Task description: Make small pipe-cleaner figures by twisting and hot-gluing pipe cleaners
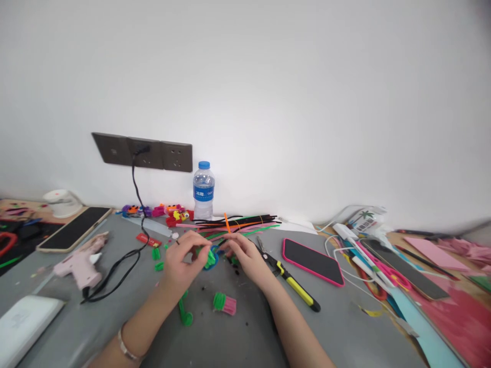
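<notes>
A small fuzzy green and blue piece [210,259] was up off the gray tabletop [264,340], between the two hands. The left hand [187,255] had its thumb and pointing finger pinched together on the green part. The right hand [241,251] was close on the other side, with its fingers bent in toward the blue edge. Its fingertips were partly hidden, so I cannot tell if they were squeezed on something or just near. A thin orange stick [226,223] poked up by the right fingers, but I could not see if they held it.

The step looked like putting the little piece together by hand, maybe by bending or twisting a bit into place. The next move seemed to need a steady left pinch, so the piece would not spin, while the right fingers did the small, careful work. Fuzzy stuff like that would likely squash, so a soft hold looked best.

Other bits were near. A green and pink bundle [224,303] lay in front of the hands, and a green curly piece [186,314] lay by the left arm. A pile of colored fuzzy sticks [249,222] was behind the hands. The yellow and black pliers [297,290] lay to the right, not held. The pink glue gun [80,261] rested far to the left, well apart from both hands.
</notes>
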The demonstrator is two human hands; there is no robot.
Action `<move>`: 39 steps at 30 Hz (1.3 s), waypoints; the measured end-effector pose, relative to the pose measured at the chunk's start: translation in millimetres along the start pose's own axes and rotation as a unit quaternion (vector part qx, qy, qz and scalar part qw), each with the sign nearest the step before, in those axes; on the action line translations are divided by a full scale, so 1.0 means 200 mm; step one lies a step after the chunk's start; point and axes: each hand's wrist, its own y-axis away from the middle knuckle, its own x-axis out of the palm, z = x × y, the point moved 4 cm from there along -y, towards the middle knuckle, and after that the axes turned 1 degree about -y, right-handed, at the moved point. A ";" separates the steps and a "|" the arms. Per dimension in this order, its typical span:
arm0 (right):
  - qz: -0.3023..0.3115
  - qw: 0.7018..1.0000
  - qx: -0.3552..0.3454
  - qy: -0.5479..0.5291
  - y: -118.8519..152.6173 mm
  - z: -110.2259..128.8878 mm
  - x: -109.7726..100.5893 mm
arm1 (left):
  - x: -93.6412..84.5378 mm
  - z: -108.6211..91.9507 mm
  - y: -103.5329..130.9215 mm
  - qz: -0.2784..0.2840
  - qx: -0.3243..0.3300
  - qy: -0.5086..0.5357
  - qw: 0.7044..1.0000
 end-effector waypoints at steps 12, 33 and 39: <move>-0.042 0.999 -0.002 -0.029 -0.03 -0.03 -0.02 | -0.04 0.23 -0.03 -0.152 -0.330 0.348 0.864; -0.106 0.981 0.020 -0.163 -0.01 0.01 -0.04 | 0.15 0.14 0.03 0.143 -0.273 0.242 0.920; -0.106 0.985 0.012 -0.137 -0.01 0.02 -0.05 | 0.18 0.13 0.05 0.140 -0.363 0.393 0.833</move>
